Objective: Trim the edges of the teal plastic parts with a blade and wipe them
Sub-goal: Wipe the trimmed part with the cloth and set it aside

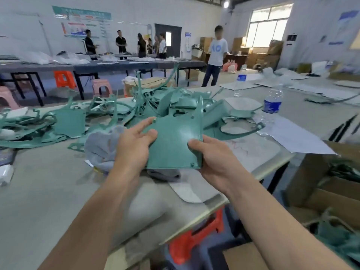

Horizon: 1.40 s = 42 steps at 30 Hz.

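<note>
Both hands are on one flat teal panel (175, 145), held up off the counter (39, 182) dead centre of the frame. The left hand (134, 147) pinches its left edge with the thumb laid on the top face. The right hand (216, 160) is curled round the right rim, thumb on top as well. So both are clamped on the same piece, nothing else obviously in them.

There's a grey cloth (101, 145) bunched up right against the left hand, on its left side. I can't tell if it's tucked under the palm or just lying there. No blade visible anywhere, which is the odd bit.

My read is that this is a check-over step, looking the edges over rather than cutting or rubbing. Next it needs one hand freed: either for the cloth to wipe the face, or to find the blade if the rim wants trimming. The other hand has to hold the panel steady alone.

The pile of teal parts (175, 102) sits just behind, in the middle of the frame — plenty left by the look of it. A cardboard box (331, 201) at lower right holds more teal bits.
</note>
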### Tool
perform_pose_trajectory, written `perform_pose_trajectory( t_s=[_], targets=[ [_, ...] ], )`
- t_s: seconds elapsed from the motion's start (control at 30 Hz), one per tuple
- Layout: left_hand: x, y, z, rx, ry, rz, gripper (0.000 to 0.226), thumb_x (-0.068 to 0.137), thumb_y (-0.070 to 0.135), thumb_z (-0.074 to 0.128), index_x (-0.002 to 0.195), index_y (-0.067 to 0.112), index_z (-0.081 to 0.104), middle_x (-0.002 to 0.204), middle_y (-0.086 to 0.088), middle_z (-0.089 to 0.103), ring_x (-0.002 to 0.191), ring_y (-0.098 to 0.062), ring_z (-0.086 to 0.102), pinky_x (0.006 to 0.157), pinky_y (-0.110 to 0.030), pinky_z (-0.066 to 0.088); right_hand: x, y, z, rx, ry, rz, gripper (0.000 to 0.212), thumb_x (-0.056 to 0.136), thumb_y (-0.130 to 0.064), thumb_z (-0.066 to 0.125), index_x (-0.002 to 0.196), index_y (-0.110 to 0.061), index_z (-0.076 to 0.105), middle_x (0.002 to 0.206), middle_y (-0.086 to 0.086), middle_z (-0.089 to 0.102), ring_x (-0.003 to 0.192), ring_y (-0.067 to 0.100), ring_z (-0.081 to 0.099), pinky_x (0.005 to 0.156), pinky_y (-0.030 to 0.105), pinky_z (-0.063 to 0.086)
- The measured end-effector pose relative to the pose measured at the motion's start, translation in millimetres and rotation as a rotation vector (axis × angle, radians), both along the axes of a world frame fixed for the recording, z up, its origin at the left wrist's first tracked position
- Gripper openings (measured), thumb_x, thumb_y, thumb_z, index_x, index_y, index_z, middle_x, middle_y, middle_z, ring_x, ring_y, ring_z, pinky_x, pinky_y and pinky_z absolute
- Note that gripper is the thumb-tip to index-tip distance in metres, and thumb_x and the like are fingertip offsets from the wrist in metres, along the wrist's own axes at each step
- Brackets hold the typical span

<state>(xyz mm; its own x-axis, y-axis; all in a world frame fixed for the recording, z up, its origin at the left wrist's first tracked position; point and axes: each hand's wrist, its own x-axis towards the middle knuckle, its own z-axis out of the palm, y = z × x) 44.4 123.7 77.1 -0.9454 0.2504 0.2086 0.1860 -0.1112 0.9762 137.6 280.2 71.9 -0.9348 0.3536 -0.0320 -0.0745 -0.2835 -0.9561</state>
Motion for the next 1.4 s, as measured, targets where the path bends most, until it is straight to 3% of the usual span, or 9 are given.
perform_pose_trajectory(
  t_s=[0.23,0.37,0.5,0.63,0.77,0.9,1.07,1.2,1.4],
  targets=[
    [102.3,85.0,-13.2,0.083,-0.279,-0.487,0.045,0.089,-0.014,0.05,0.084,0.017,0.083,0.097,-0.006,0.079,0.082,-0.019,0.077,0.066,-0.031,0.063,132.7,60.3,-24.5,-0.05,-0.005,-0.403,0.021,0.099,0.005,0.054,0.108,0.0,0.072,0.106,0.018,0.077,0.089,0.03,0.074,0.08,0.04,0.062],
    [176.9,139.6,-44.9,-0.043,-0.36,-0.79,0.048,0.084,-0.018,0.042,0.112,0.005,0.073,0.103,-0.014,0.078,0.085,-0.025,0.076,0.063,-0.029,0.061,225.9,90.3,-66.5,-0.143,-0.048,-0.632,0.025,0.099,0.002,0.053,0.103,-0.009,0.075,0.101,0.01,0.079,0.088,0.026,0.077,0.078,0.04,0.064],
    [236.2,184.4,-87.0,-0.31,-0.377,-0.998,0.047,0.091,-0.009,0.046,0.122,0.015,0.071,0.111,-0.009,0.077,0.101,-0.028,0.074,0.081,-0.038,0.06,306.2,108.0,-122.1,-0.335,-0.128,-0.867,0.025,0.099,0.0,0.053,0.111,-0.008,0.074,0.104,0.014,0.078,0.088,0.032,0.077,0.066,0.041,0.063],
    [300.6,222.4,-125.0,-0.483,-0.438,-1.103,0.046,0.09,-0.003,0.049,0.118,0.026,0.072,0.103,0.005,0.079,0.089,-0.013,0.076,0.066,-0.026,0.057,376.7,117.5,-167.8,-0.538,-0.19,-1.097,0.024,0.097,0.004,0.053,0.109,-0.003,0.071,0.096,0.016,0.079,0.077,0.032,0.077,0.055,0.037,0.06],
    [366.6,249.5,-154.7,-0.575,-0.584,-1.187,0.05,0.091,0.007,0.054,0.133,0.032,0.064,0.125,0.001,0.071,0.118,-0.022,0.065,0.101,-0.045,0.052,438.1,127.9,-203.8,-0.684,-0.3,-1.271,0.024,0.091,0.004,0.059,0.113,0.0,0.069,0.104,0.021,0.076,0.094,0.039,0.072,0.074,0.049,0.061],
    [407.9,276.2,-157.4,-0.498,-0.696,-1.145,0.048,0.1,0.016,0.056,0.146,0.026,0.051,0.146,0.0,0.053,0.136,-0.02,0.048,0.112,-0.049,0.043,487.6,162.7,-216.0,-0.759,-0.224,-1.417,0.024,0.088,0.0,0.064,0.112,-0.002,0.067,0.108,0.018,0.074,0.098,0.037,0.069,0.078,0.049,0.059],
    [405.5,294.2,-153.2,-0.569,-0.617,-1.117,0.053,0.103,0.038,0.055,0.153,0.025,0.041,0.162,0.002,0.033,0.149,-0.018,0.03,0.119,-0.05,0.033,501.7,192.9,-235.4,-0.692,-0.564,-1.108,0.027,0.097,-0.022,0.069,0.116,-0.009,0.055,0.129,0.018,0.05,0.131,0.043,0.051,0.095,0.054,0.056],
    [373.8,294.7,-155.6,-0.59,-0.536,-1.045,0.05,0.103,0.038,0.055,0.15,0.025,0.045,0.161,0.004,0.036,0.148,-0.017,0.032,0.118,-0.048,0.033,463.5,184.5,-254.1,-0.588,-0.622,-1.102,0.011,0.091,-0.004,0.06,0.1,-0.007,0.055,0.088,0.01,0.05,0.074,0.023,0.054,0.058,0.033,0.052],
    [324.5,301.5,-136.4,-0.527,-0.348,-0.878,0.027,0.104,0.028,0.054,0.129,0.031,0.063,0.13,0.01,0.054,0.125,-0.011,0.048,0.103,-0.038,0.038,352.1,188.0,-181.9,-0.496,-0.307,-0.936,0.011,0.088,0.004,0.056,0.086,-0.006,0.061,0.076,0.015,0.051,0.056,0.018,0.046,0.048,0.026,0.037]
  ],
)
